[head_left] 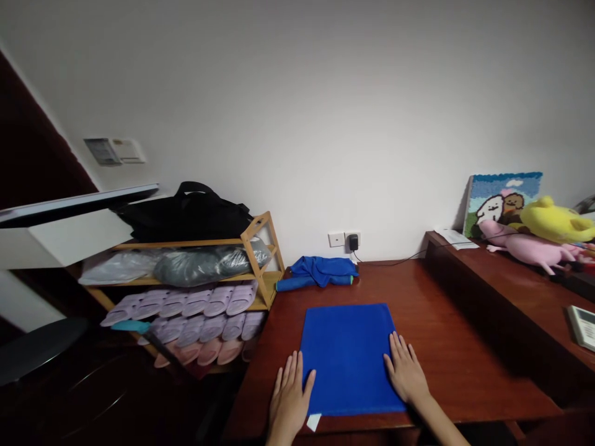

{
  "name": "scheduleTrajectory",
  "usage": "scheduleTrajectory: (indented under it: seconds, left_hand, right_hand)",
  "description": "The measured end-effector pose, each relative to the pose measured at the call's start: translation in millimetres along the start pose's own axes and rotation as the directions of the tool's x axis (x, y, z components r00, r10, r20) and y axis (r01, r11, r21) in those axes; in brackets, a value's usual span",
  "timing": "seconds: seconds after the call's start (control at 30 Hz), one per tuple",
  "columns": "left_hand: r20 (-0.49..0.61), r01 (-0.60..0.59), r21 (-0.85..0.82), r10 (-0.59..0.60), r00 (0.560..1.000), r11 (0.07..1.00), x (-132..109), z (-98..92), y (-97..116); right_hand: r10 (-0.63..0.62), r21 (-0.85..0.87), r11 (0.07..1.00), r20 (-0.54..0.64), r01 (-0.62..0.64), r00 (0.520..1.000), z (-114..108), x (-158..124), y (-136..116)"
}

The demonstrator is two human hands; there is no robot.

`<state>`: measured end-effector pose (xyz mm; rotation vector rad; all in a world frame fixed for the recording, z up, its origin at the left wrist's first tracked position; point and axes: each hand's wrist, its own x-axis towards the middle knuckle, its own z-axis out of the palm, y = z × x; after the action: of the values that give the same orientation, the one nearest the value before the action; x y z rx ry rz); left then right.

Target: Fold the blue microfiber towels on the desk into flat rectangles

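A blue cloth (pixel 348 359) lies flat and roughly square on the reddish-brown table (pixel 450 347), with a small white tag (pixel 313 422) at its near left corner. My left hand (pixel 290 396) rests at the cloth's left edge, fingers extended and thumb on the cloth. At the right edge, my right hand (pixel 405 368) lies flat with its fingers spread, partly on the cloth. Neither hand grips anything. Behind, a crumpled blue cloth (pixel 320 271) lies near the wall.
A wooden shoe rack (pixel 267 279) with several slippers and a black bag (pixel 190 214) stands left. On the raised right surface (pixel 506 266) are a pink plush toy (pixel 525 244), a yellow plush toy (pixel 558 223) and a picture (pixel 502 198). A black charger (pixel 353 242) has a trailing cable.
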<state>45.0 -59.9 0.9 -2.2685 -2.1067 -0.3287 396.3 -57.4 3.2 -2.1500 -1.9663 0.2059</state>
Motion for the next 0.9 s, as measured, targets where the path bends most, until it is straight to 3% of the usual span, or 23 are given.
scheduleTrajectory:
  seconds: [0.2,0.33,0.5,0.57,0.67,0.8,0.9]
  left_hand:
    - [-0.026,0.005,0.008,-0.004,1.000,1.000,0.1,-1.9,8.0]
    - [-0.037,-0.009,0.008,0.010,0.999,1.000,-1.6,0.1,4.7]
    - [-0.082,-0.006,-0.003,0.006,0.997,1.000,0.4,-5.3,6.0]
    - [-0.119,-0.022,-0.020,0.020,0.993,1.000,1.3,-12.9,26.4]
    - [-0.119,-0.190,-0.095,0.178,0.977,0.977,-3.7,-25.3,86.2]
    - [-0.060,-0.520,-0.241,0.522,0.851,0.820,-19.7,-27.6,173.7]
    - [-0.050,-0.562,-0.270,0.571,0.819,0.782,-27.8,-18.4,199.4]
  right_hand:
    - [-0.007,0.015,1.000,-0.042,0.008,0.999,10.4,-37.4,6.4]
    - [-0.085,0.052,0.995,-0.097,0.090,0.992,25.9,-67.5,15.8]
    - [-0.094,0.072,0.992,-0.163,0.107,0.982,28.8,-73.3,15.5]
    - [-0.086,0.075,0.992,-0.163,0.099,0.983,27.6,-71.9,13.8]
    - [-0.086,0.067,0.993,-0.159,0.097,0.984,26.9,-71.5,13.6]
    - [-0.114,0.030,0.993,-0.124,0.118,0.986,28.1,-71.6,17.6]
    - [-0.140,0.005,0.990,-0.086,0.141,0.987,27.5,-70.5,19.6]
